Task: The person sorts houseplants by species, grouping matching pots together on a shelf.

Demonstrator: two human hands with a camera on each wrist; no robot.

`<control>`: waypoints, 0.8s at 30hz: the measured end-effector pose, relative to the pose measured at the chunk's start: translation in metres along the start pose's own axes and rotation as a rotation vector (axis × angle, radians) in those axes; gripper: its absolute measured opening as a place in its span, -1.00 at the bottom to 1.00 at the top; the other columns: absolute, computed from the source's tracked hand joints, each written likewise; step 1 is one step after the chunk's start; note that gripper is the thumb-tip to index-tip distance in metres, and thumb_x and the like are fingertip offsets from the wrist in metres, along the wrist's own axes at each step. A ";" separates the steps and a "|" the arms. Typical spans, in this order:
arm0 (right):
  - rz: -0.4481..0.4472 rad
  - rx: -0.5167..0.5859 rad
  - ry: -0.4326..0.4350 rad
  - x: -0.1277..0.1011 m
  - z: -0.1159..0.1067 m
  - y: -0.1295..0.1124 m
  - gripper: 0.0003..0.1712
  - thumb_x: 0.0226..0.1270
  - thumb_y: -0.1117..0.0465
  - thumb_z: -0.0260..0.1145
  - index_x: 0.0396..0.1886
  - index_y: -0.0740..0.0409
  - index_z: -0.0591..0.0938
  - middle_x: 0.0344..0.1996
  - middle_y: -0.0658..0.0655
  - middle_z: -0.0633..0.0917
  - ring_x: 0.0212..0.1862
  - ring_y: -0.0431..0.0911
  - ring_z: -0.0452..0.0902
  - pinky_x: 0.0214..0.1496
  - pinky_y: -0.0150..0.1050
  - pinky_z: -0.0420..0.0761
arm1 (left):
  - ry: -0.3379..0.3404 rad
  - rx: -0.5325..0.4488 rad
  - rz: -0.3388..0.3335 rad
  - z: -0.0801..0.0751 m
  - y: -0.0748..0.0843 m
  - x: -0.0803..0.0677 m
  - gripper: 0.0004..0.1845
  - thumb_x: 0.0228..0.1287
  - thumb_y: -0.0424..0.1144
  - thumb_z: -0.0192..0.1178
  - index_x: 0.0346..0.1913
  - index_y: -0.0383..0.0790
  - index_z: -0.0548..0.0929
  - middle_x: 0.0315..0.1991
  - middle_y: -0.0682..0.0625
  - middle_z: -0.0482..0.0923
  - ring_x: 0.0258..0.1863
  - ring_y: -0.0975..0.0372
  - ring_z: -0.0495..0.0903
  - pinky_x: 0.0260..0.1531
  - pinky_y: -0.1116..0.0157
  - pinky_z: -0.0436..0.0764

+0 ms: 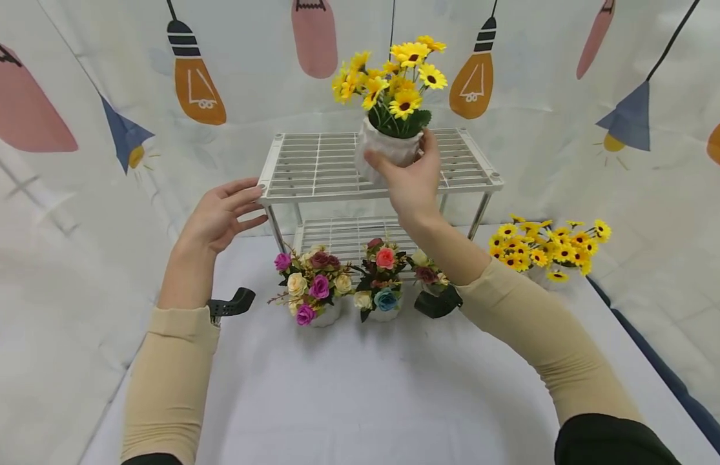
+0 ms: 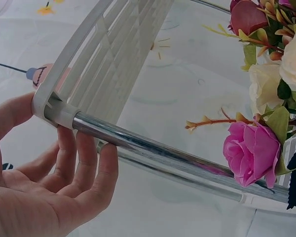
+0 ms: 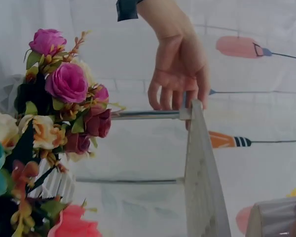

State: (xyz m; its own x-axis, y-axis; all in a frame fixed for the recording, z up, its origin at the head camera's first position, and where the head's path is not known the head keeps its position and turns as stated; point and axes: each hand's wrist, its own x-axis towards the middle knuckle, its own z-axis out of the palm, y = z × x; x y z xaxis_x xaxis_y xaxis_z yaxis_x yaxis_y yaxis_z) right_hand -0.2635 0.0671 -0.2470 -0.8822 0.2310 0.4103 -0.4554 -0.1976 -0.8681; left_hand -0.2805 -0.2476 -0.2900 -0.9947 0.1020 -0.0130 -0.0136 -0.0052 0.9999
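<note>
A white pot of yellow sunflowers [image 1: 389,150] stands on the top shelf of a white two-tier rack [image 1: 313,165]. My right hand [image 1: 409,177] grips the pot from the front, fingers curled round its wall; the pot's edge [image 3: 276,219] shows low right in the right wrist view. My left hand [image 1: 223,213] is flat and open, its fingertips touching the rack's front left corner [image 2: 59,111] where the chrome leg meets the shelf. The same left hand [image 3: 180,74] shows in the right wrist view, at the end of the shelf [image 3: 202,177].
Two small pots of mixed roses [image 1: 313,287] [image 1: 383,284] stand on the white table in front of the rack; a third [image 1: 429,271] is partly hidden by my right forearm. Another sunflower bunch [image 1: 545,248] sits at the right. A patterned curtain hangs behind.
</note>
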 end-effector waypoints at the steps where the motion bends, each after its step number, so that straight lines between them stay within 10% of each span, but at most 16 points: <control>1: 0.003 -0.027 -0.002 0.000 0.005 0.002 -0.11 0.11 0.38 0.63 0.40 0.17 0.38 0.20 0.09 0.51 0.24 -0.07 0.48 0.22 -0.31 0.53 | 0.002 0.004 0.000 -0.001 -0.001 -0.001 -0.23 0.39 -0.06 0.37 0.53 -0.27 0.33 0.25 -0.08 0.55 0.21 0.07 0.54 0.17 0.09 0.58; 24: 0.160 -0.427 0.043 0.026 0.104 0.030 0.16 0.06 0.02 0.70 0.56 0.06 0.23 0.31 0.01 0.34 0.27 -0.17 0.35 0.25 -0.38 0.44 | -0.005 -0.011 0.016 0.001 0.000 0.000 -0.20 0.40 -0.07 0.37 0.54 -0.31 0.28 0.26 -0.11 0.52 0.09 0.14 0.61 -0.13 0.28 0.71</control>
State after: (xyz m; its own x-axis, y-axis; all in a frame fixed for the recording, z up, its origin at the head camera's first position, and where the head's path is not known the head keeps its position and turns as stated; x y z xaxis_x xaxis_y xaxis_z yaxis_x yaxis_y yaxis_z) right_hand -0.3124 -0.0323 -0.2338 -0.9277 0.2705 0.2571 -0.2154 0.1745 -0.9608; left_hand -0.2800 -0.2469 -0.2901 -0.9943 0.1063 0.0035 0.0015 -0.0181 0.9998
